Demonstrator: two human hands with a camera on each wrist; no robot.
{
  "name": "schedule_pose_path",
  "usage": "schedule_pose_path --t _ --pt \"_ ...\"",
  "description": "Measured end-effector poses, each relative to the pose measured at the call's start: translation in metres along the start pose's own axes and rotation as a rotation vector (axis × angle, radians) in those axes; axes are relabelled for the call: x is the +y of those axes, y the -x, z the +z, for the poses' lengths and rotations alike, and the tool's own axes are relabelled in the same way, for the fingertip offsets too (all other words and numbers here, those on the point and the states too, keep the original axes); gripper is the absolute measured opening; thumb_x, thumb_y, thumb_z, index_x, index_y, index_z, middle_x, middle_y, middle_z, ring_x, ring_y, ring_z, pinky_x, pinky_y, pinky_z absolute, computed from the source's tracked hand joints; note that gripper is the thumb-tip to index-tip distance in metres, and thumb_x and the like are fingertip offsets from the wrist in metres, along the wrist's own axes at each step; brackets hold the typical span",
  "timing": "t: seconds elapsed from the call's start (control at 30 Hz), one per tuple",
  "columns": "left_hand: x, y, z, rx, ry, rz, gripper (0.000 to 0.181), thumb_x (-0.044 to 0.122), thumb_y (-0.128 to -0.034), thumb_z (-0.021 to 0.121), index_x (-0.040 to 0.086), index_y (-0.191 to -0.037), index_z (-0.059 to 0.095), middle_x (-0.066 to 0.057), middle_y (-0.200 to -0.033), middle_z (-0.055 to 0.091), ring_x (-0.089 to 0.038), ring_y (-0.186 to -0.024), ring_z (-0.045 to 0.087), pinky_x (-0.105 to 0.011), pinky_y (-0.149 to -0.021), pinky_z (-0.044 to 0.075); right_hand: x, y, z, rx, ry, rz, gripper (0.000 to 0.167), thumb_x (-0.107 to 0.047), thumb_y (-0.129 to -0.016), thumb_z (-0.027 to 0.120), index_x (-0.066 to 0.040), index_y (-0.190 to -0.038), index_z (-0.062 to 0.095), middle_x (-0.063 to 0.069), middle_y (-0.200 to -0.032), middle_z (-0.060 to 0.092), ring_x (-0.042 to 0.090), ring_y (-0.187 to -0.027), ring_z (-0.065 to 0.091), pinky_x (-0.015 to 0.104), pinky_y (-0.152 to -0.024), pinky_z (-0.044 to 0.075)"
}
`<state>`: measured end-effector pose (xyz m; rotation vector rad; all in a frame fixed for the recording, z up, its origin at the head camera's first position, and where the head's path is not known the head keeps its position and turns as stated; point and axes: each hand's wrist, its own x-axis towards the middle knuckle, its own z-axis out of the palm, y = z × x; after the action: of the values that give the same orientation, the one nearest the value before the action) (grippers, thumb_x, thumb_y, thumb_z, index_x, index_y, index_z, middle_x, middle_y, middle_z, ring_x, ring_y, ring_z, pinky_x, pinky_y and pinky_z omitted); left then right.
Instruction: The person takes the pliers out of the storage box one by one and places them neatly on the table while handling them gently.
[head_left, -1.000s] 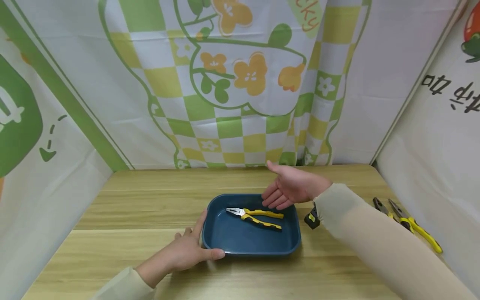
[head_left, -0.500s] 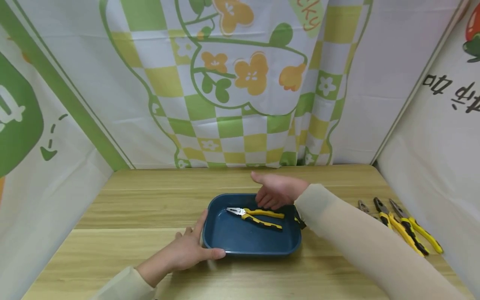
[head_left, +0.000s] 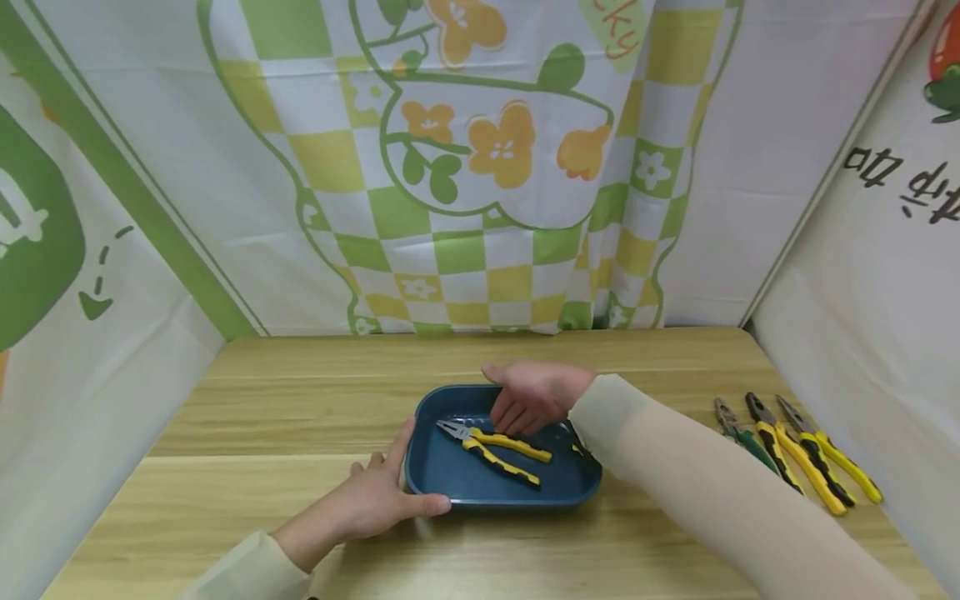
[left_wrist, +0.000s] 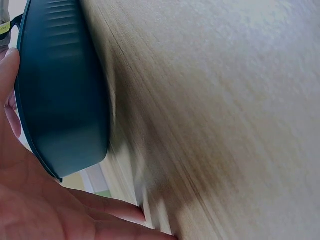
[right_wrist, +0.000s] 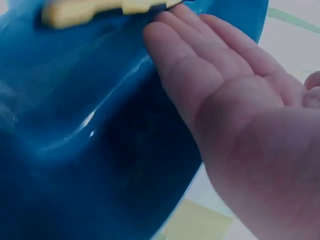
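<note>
A pair of combination pliers with yellow and black handles lies in the blue tray, its jaws toward the far left corner. Reaching into the tray from the right, my right hand has its fingers extended downward against or very near the upper handle. The right wrist view shows those fingertips by the blurred yellow handle, with nothing gripped. My left hand rests at the tray's near left corner, thumb along the front rim and index finger along the left side. In the left wrist view its other fingers extend toward the tabletop.
Three more pliers lie in a row at the right of the wooden table: a green-handled pair, a yellow and black pair, and long-nose pliers. A patterned curtain hangs at the back edge.
My right hand has moved left and down into the tray. The pliers have slid left and toward me, turning slightly. My left hand has stayed in place.
</note>
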<state>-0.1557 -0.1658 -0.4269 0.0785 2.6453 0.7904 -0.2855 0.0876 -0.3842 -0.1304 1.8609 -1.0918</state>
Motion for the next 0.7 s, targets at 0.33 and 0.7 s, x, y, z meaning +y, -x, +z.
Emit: schedule_pose_path --t 0.33,0.7 --pt "-0.001 -0.001 0.000 0.001 0.005 0.004 0.129 0.070 -0.0729 0.075 0.020 -0.162 -0.003 -0.048 -0.144 0.027 -0.073 -0.128 0.013 -0.080 -0.095 0.023 -0.001 -0.012 0.007 -0.123 -0.061 0.033 0.084 -0.063 -0.103 0.024 0.009 -0.137 0.053 0.022 -0.134 0.057 0.038 -0.130 0.049 0.051 -0.110 0.032" --pt "0.000 0.001 0.000 -0.010 0.020 -0.005 0.129 0.072 -0.0722 0.074 0.022 -0.161 -0.004 -0.049 -0.144 0.025 -0.073 -0.128 0.012 -0.080 -0.095 0.023 0.002 -0.015 0.004 -0.126 -0.074 0.106 0.083 -0.061 -0.104 0.023 0.009 -0.134 0.056 0.022 -0.129 0.061 0.038 -0.123 0.055 0.053 -0.107 0.036"
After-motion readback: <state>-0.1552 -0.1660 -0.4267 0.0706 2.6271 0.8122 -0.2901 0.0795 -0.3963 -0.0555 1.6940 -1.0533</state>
